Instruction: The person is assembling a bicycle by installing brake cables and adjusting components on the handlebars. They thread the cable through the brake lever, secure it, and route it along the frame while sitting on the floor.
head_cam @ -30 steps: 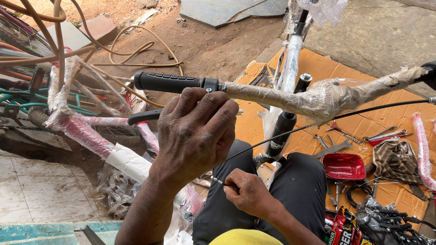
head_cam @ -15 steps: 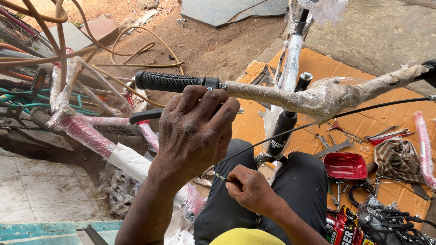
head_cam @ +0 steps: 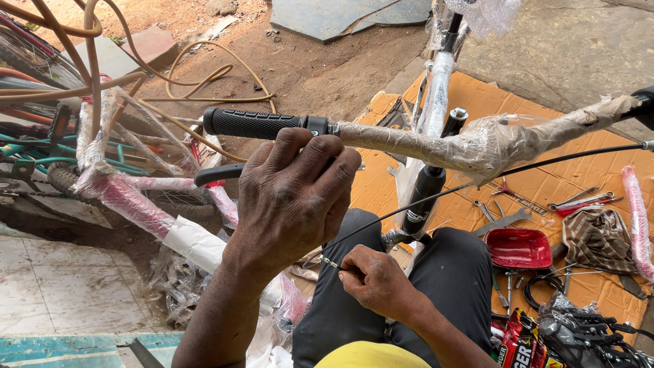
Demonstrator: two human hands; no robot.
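Left hand (head_cam: 293,197) at centre frame, fingers curled over the brake lever (head_cam: 221,174) just below the black grip (head_cam: 255,123) of the wrapped handlebar (head_cam: 436,143). Right hand (head_cam: 378,283) lower centre, fingers pinched on the metal end of the black cable (head_cam: 477,180), which runs off to the upper right. Best done with the lever held squeezed, cable end kept straight, seated squarely in the lever slot, slack drawn out gently.
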